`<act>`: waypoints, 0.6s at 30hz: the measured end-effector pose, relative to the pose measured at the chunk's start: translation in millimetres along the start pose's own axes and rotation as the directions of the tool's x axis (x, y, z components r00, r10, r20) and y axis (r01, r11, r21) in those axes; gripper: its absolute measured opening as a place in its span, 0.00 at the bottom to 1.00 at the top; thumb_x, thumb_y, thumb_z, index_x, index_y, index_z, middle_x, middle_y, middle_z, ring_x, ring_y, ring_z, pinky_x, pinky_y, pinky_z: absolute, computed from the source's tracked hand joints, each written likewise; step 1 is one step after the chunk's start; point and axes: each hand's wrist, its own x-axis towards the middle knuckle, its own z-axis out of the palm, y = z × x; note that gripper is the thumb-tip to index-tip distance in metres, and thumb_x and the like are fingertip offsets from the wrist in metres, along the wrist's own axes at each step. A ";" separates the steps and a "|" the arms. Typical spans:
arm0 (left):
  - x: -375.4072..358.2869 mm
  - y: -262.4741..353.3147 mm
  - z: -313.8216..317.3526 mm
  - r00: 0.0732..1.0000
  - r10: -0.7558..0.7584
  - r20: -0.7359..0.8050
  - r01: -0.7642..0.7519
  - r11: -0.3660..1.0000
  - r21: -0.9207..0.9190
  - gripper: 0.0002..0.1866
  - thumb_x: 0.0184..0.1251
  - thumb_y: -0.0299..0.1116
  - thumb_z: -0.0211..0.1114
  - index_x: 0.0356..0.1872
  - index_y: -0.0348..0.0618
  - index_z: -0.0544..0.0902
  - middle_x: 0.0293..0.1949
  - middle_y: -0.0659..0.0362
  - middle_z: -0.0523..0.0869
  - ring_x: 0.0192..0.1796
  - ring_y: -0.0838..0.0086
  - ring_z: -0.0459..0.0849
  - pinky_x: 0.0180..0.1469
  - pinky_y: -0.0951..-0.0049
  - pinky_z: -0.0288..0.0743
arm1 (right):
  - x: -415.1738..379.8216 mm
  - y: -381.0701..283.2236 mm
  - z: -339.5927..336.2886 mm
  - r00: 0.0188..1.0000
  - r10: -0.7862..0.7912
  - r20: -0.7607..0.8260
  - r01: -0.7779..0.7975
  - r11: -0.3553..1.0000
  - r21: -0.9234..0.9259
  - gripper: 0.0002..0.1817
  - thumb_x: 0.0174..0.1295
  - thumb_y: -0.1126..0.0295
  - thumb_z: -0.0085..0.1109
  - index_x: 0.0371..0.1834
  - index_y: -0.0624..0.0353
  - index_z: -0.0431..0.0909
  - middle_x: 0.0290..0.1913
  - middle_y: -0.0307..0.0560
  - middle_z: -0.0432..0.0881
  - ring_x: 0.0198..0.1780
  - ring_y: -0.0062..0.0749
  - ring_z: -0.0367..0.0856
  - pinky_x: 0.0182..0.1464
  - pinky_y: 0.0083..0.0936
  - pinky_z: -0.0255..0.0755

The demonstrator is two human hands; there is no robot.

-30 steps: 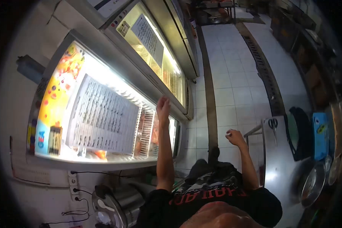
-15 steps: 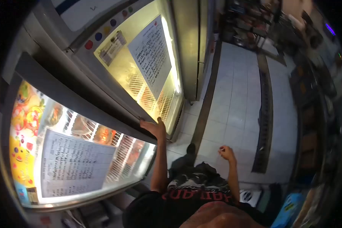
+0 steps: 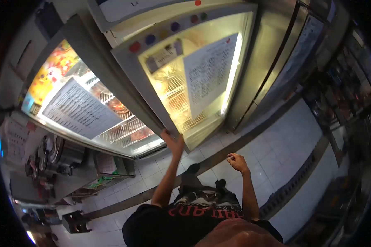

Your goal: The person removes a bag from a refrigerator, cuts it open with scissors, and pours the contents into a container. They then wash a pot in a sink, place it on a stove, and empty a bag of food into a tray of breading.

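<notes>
My left hand is at the lower side edge of the right glass-front fridge door. Its thumb lies toward the glass and the fingers go round the edge, a little blurred. A handwritten sheet hangs on that door, with lit wire shelves behind the glass. My right hand hangs over the floor in front of me, its fingers curled in. Whether anything small is in it cannot be made out. To the left stands a second lit fridge, with another written sheet and packed food inside.
Steel cabinet doors stand right of the fridges. A dark drain strip crosses the white tiled floor. At lower left are a counter with a metal pot and a small dark stool.
My view has turned, bringing the counter and stool on the left into sight. The left hand stays at the fridge door's edge. The right hand remains curled, nearer the left one.
</notes>
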 end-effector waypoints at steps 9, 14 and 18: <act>-160.2 147.6 -48.6 0.895 -0.134 0.426 0.201 0.973 -0.115 0.24 0.51 0.21 0.65 0.53 0.38 0.74 0.46 0.52 0.81 0.49 0.65 0.81 0.50 0.66 0.75 | -21.7 24.8 -51.1 0.985 0.163 -0.056 -0.080 0.719 0.690 0.19 0.70 0.58 0.50 0.58 0.58 0.73 0.49 0.43 0.81 0.50 0.26 0.78 0.50 0.27 0.73; -155.9 132.2 -65.1 0.914 -0.330 0.237 0.359 0.928 -0.094 0.19 0.54 0.20 0.64 0.50 0.40 0.78 0.42 0.55 0.84 0.45 0.70 0.84 0.45 0.70 0.77 | -24.4 139.3 -19.1 0.880 0.225 -0.418 0.302 0.415 0.858 0.24 0.65 0.58 0.56 0.62 0.57 0.71 0.55 0.40 0.76 0.56 0.30 0.73 0.57 0.31 0.68; -153.3 111.9 -84.0 0.903 -0.410 0.125 0.420 0.905 -0.063 0.14 0.57 0.20 0.62 0.47 0.39 0.78 0.40 0.57 0.84 0.44 0.73 0.83 0.44 0.74 0.76 | -19.9 217.4 -67.0 0.795 0.440 -0.419 0.333 0.261 0.906 0.26 0.64 0.56 0.55 0.63 0.57 0.69 0.58 0.43 0.73 0.58 0.33 0.72 0.62 0.31 0.63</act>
